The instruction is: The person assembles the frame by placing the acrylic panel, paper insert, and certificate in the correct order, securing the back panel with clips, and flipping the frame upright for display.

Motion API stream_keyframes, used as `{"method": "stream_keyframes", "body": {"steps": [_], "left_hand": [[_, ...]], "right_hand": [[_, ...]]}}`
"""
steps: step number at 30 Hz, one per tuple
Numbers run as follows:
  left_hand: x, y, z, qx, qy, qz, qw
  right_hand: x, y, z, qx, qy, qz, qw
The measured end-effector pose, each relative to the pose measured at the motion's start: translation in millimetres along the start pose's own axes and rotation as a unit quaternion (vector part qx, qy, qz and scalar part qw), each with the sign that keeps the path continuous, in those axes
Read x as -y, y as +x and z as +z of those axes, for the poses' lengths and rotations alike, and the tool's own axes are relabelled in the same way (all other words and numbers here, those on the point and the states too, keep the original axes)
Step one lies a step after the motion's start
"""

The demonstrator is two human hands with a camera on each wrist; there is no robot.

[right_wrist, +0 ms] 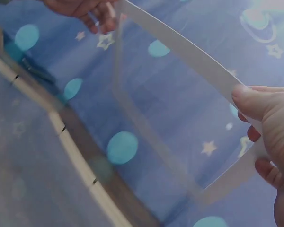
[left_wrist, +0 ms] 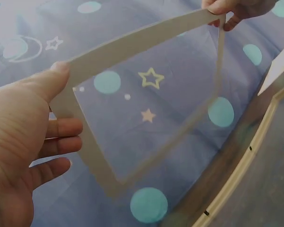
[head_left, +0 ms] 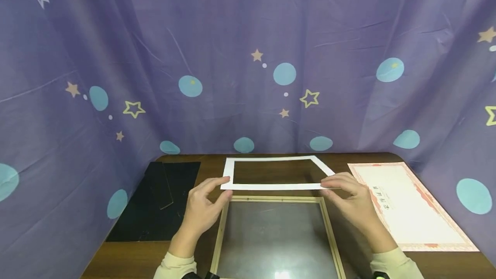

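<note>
Both hands hold up a white rectangular mat border [head_left: 279, 187] with a large cut-out window. My left hand [head_left: 204, 203] pinches its near left corner between thumb and fingers. At the near right corner, my right hand [head_left: 348, 199] pinches it the same way. In the left wrist view the mat [left_wrist: 146, 39] slants between the two hands, with a slight bow along its near strip. Below it on the table lies a light wooden picture frame [head_left: 221, 236] around a glossy, see-through pane [head_left: 277, 236].
A black backing board [head_left: 149, 210] with a thin stand outline lies on the left of the brown table [head_left: 128, 257]. On the right lies a certificate sheet [head_left: 418, 206] with a pink patterned border. Purple curtain [head_left: 232, 33] closes off the back and sides.
</note>
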State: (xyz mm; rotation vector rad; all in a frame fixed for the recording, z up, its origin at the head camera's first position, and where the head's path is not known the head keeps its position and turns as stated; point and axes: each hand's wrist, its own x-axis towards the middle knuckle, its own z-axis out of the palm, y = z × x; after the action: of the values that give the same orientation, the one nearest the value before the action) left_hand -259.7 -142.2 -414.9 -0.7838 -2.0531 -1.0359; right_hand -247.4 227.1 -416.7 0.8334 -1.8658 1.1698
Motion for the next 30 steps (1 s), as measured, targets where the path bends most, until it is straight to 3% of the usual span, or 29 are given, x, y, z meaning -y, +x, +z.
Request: {"method": "stream_keyframes", "body": {"steps": [5, 11, 20, 26, 30], "left_hand": [[-9.8, 7.1, -4.5, -0.069, 0.001, 0.057, 0.996], [-13.6, 9.9, -4.6, -0.118, -0.017, 0.058, 0.9911], [-13.0, 7.4, 0.2, -0.101, -0.04, 0.013, 0.994], [-7.6, 3.8, 1.2, -0.095, -0.034, -0.005, 0.9949], [-2.2, 0.8, 3.6, -0.101, -0.021, -0.029, 0.9943]], "right_hand": [[23.5, 16.0, -11.9, -0.014, 0.011, -0.01, 1.0], [32.4, 15.3, -21.9, -0.032, 0.028, 0.014, 0.999], [35.2, 12.0, -20.9, -0.035, 0.012, 0.058, 0.998], [13.9, 0.6, -17.5, -0.038, 0.014, 0.076, 0.996], [-0.8, -6.4, -16.8, -0.01, -0.006, 0.14, 0.99]]}}
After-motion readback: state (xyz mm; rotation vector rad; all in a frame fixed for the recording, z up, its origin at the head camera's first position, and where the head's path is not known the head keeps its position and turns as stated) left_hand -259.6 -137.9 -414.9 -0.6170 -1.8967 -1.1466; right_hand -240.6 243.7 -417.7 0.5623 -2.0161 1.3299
